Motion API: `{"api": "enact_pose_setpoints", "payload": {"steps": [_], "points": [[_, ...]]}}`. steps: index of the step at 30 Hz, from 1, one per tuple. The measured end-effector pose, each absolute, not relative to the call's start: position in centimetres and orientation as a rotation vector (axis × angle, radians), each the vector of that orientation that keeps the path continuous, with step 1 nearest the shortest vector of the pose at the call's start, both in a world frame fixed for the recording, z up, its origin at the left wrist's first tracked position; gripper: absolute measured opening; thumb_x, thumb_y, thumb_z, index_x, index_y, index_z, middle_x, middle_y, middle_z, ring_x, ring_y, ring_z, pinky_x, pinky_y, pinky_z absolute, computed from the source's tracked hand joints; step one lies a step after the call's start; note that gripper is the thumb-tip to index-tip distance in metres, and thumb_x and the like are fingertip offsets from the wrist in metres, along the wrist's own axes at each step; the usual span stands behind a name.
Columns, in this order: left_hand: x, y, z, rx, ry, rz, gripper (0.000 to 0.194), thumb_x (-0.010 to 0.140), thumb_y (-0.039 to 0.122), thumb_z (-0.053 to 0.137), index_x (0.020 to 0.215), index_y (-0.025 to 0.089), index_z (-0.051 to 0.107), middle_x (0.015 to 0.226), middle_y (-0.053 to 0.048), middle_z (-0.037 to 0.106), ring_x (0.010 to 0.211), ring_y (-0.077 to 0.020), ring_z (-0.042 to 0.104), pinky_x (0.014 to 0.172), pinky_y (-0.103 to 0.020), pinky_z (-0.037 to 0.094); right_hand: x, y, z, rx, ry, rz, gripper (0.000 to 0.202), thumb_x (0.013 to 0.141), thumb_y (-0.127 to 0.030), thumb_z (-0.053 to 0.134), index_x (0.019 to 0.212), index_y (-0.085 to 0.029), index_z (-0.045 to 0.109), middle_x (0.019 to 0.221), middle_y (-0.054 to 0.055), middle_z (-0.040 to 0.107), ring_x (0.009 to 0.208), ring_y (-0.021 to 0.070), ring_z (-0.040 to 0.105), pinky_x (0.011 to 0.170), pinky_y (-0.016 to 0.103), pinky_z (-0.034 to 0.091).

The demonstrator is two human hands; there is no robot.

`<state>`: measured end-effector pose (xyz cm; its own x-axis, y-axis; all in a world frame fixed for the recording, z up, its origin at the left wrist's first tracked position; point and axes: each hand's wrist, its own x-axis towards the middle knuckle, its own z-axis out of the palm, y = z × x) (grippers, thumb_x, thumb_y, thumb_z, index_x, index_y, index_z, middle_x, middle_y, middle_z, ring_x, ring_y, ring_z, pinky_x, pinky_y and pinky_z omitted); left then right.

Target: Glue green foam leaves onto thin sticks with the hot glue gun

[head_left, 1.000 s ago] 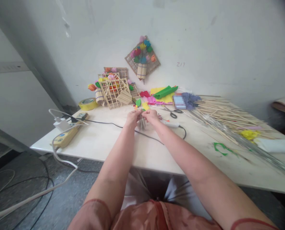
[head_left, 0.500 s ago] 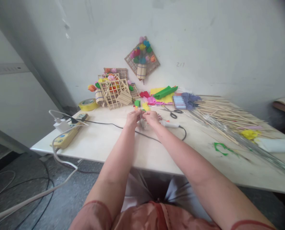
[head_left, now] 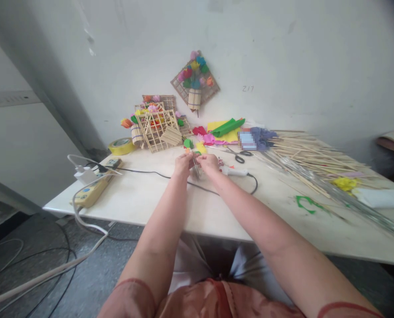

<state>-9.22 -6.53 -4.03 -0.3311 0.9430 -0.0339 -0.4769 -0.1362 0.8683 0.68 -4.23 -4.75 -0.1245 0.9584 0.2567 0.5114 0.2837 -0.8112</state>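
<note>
Near the middle of the white table (head_left: 140, 194), my left hand (head_left: 183, 163) has its fingers closed on thin wire stems (head_left: 196, 165) that slant down between my hands. My right hand (head_left: 209, 162) is pinched right beside it, against the stems' upper part; what its fingertips hold is too small to name. A green paper flower (head_left: 188, 143) shows just above my left hand's fingertips. Yellow paper (head_left: 201, 147) lies behind my hands. The white glue gun (head_left: 235, 171) rests right of my right hand, its black cord curving round.
Black-handled scissors (head_left: 239, 157) lie behind the glue gun. Bamboo sticks (head_left: 312, 154) and wires (head_left: 336, 194) spread over the right side. Lattice panels with paper flowers (head_left: 157, 130), yellow tape (head_left: 121, 145) and a power strip (head_left: 92, 190) stand left. A floral lattice (head_left: 195, 84) hangs on the wall.
The view has shifted slightly. Both hands stay together around the stems, with only slight movement of the fingers and the green flower.
</note>
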Motion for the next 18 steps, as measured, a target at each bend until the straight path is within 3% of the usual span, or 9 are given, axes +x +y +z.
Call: {"api": "enact_pose_setpoints", "payload": {"steps": [18], "points": [[-9.07,-6.69,-3.8,0.753,1.034,1.665,0.016,0.068,0.022,0.068,0.066,0.013,0.055,0.061,-0.003,0.064,0.05,-0.0109,0.058,0.054,-0.025,0.048,0.53,-3.82,-4.82,-1.288,-1.664,0.839,0.019,0.069,-0.032,0.054,0.063,-0.018,0.066,0.054,-0.002,0.059,0.051,0.011,0.054,0.047,0.02,0.037]]}}
